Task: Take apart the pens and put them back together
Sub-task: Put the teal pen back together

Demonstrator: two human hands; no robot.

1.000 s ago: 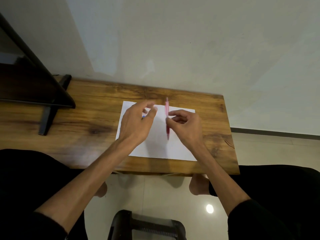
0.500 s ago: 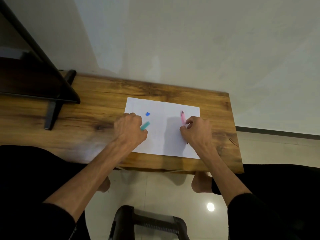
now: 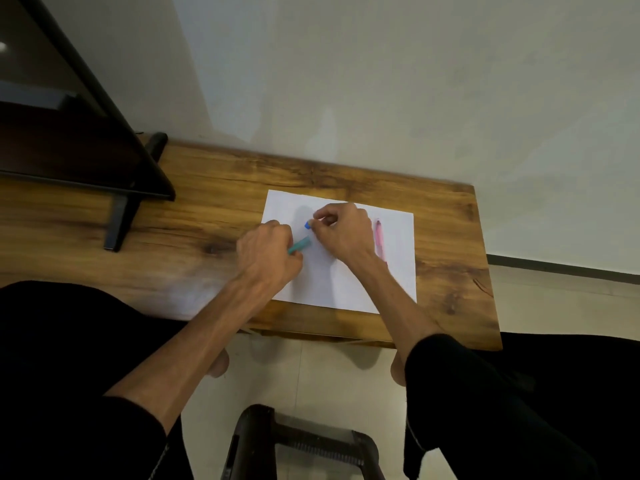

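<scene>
Left hand fist hides most of one teal barrel; right hand pinches one blue cap; one blurred pink pen at 3 o'clock.

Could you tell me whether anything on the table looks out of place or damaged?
Nothing stands out: the pink pen lies on the paper, and each hand holds a pen part, teal and blue.

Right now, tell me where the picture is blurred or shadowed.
Head view: the pink pen is smeared by motion blur; both hands, left and right, are soft-edged and cast grey shadows on the paper; the table edge bows from wide-angle distortion.
</scene>
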